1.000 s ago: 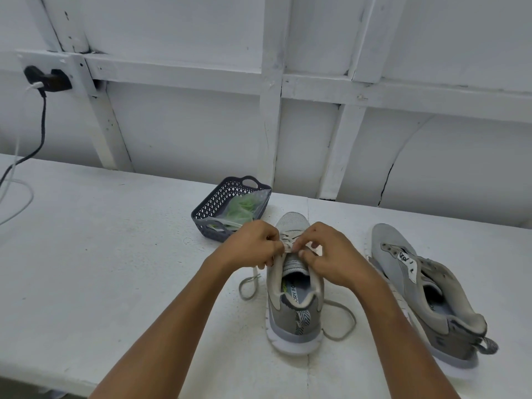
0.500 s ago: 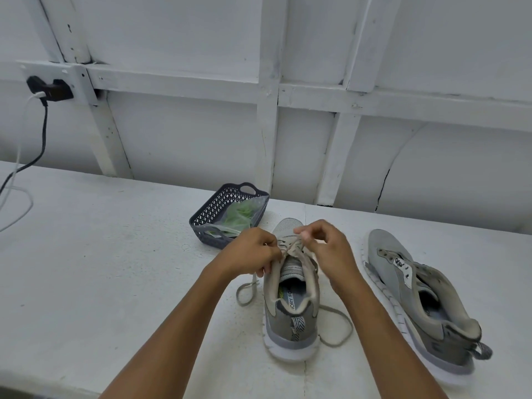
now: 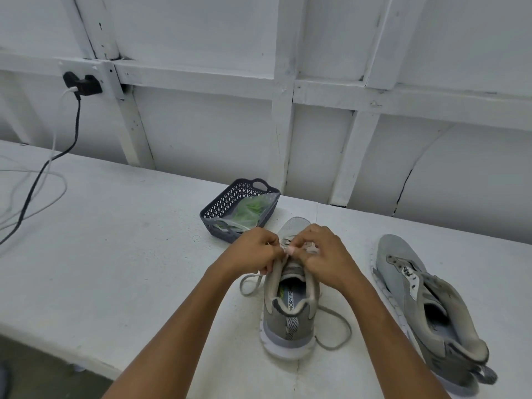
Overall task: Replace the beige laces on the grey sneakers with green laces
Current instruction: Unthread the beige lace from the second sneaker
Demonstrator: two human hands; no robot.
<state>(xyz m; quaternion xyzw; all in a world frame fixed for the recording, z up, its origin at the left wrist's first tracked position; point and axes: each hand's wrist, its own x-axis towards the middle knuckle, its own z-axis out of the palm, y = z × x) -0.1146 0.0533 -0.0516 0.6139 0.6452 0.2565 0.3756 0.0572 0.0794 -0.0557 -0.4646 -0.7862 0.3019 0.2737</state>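
A grey sneaker (image 3: 289,318) stands upright on the white table (image 3: 115,254), heel towards me. Its beige lace (image 3: 335,331) trails loose on both sides of the shoe. My left hand (image 3: 254,253) and my right hand (image 3: 322,254) meet over the eyelets, and both pinch the lace near the tongue. The second grey sneaker (image 3: 426,306) lies tilted on its side to the right, with no lace visible in its eyelets. Green laces (image 3: 249,210) sit in a clear bag inside the dark basket (image 3: 218,208) behind the left hand.
A black plug (image 3: 82,83) sits in the wall at the left, and its dark and white cables (image 3: 34,185) run down over the table's left part. The white panelled wall rises right behind the table. The table's front edge crosses the lower left.
My right hand has dropped from above the toe back to the eyelets, closer to my left hand. The view has shifted to the left.
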